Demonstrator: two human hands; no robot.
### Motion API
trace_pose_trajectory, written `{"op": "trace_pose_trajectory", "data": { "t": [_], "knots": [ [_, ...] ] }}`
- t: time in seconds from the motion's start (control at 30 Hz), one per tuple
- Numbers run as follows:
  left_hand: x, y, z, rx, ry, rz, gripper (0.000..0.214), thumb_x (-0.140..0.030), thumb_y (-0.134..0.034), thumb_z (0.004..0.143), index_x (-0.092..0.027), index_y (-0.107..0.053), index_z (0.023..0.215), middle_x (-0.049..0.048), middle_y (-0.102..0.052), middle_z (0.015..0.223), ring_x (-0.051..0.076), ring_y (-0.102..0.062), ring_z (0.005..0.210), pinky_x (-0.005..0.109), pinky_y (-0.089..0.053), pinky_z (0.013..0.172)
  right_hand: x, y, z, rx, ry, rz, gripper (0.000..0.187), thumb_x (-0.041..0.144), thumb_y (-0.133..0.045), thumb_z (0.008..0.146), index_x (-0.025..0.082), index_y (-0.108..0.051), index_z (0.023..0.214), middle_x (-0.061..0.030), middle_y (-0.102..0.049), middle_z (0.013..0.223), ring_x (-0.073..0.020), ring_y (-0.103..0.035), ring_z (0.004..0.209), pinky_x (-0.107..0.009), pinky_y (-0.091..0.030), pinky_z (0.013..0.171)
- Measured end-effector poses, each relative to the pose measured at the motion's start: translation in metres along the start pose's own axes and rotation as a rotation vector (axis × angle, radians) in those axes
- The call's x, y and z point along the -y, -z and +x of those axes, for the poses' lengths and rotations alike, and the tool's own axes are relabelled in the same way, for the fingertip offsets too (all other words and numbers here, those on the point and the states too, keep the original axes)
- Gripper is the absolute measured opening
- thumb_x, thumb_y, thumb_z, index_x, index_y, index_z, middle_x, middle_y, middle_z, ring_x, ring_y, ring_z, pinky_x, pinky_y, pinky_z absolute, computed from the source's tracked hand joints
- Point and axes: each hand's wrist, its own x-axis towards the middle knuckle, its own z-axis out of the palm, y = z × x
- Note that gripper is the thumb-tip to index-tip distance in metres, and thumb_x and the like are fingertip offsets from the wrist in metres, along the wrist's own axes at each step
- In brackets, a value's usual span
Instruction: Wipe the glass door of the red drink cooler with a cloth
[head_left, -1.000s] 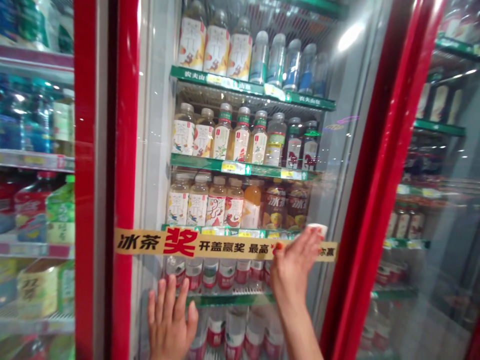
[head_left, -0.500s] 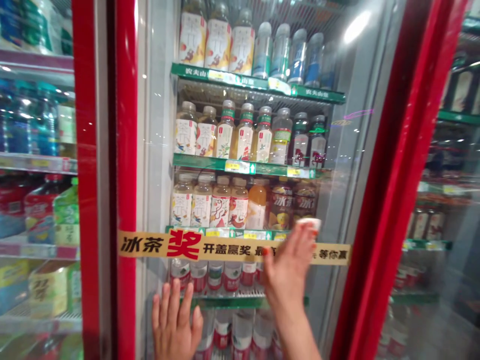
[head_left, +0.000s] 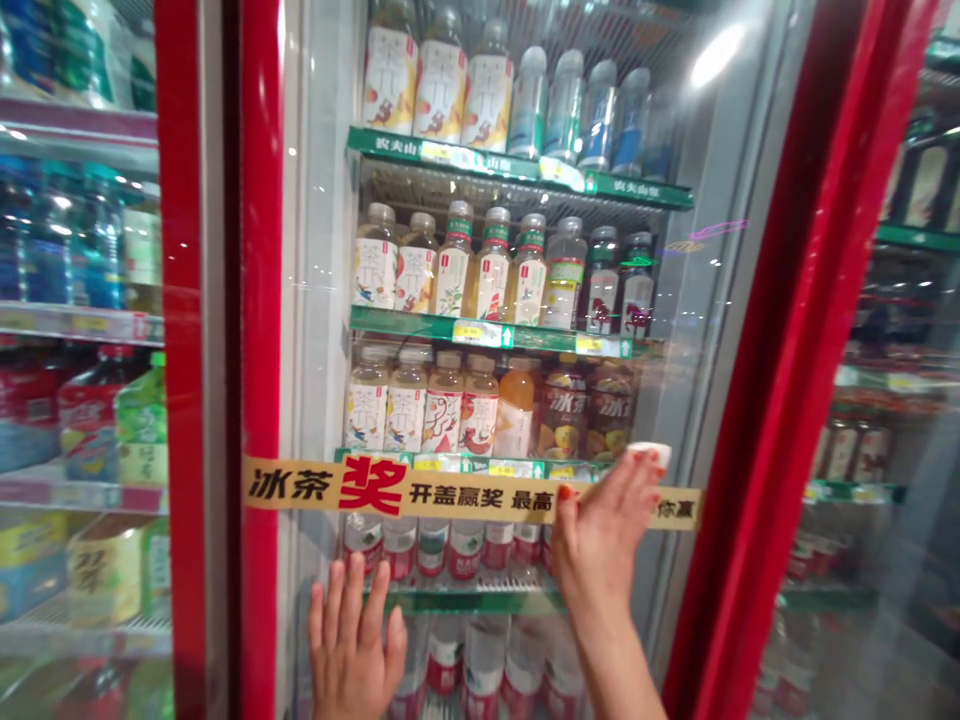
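My left hand (head_left: 356, 640) lies flat on the lower left of the glass door (head_left: 315, 300), its fingers stretched out and nothing in it. Farther right, my right hand (head_left: 604, 535) presses a folded white wipe (head_left: 654, 456) against the glass; only the wipe's edge shows past the fingertips. Whether it is paper or cloth I cannot tell. A tan sticker strip (head_left: 457, 497) with black and red characters runs across the door, and my right hand covers part of it.
Behind the glass, bottled drinks (head_left: 495, 275) stand on shelves with green edges (head_left: 420, 322). Red door frames (head_left: 262, 350) rise on both sides. More drink shelves (head_left: 82, 320) are at the left, and others are at the right.
My right hand has slid to the right along the sticker strip with the white wipe, uncovering a character on its left. My left hand stays flat in about the same place.
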Motion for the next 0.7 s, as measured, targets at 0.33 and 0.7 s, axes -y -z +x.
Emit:
{"op": "trace_pose_trajectory", "data": {
  "t": [0.33, 0.7],
  "knots": [
    [-0.041, 0.044, 0.100, 0.015, 0.243, -0.550, 0.058, -0.028, -0.035, 0.112, -0.029, -0.037, 0.170, 0.0065, -0.044, 0.176, 0.020, -0.045, 0.162, 0.039, -0.047, 0.129, 0.115, -0.012, -0.027, 0.262, 0.604, 0.226, 0.091, 0.042, -0.050, 0.106, 0.013, -0.003, 0.178, -0.0126, -0.010, 0.186, -0.0308, -0.009, 0.174, -0.052, -0.031, 0.137],
    [0.019, 0.013, 0.164, 0.126, 0.076, 0.106, 0.082, -0.049, -0.040, 0.111, -0.021, -0.002, 0.178, 0.0127, -0.010, 0.186, 0.031, -0.008, 0.175, 0.064, -0.011, 0.143, -0.037, 0.027, 0.027, -0.071, 0.481, 0.222, 0.075, 0.032, -0.049, 0.106, 0.025, -0.023, 0.177, -0.0049, -0.018, 0.186, -0.0304, -0.014, 0.173, -0.057, -0.010, 0.142]
  ]
}}
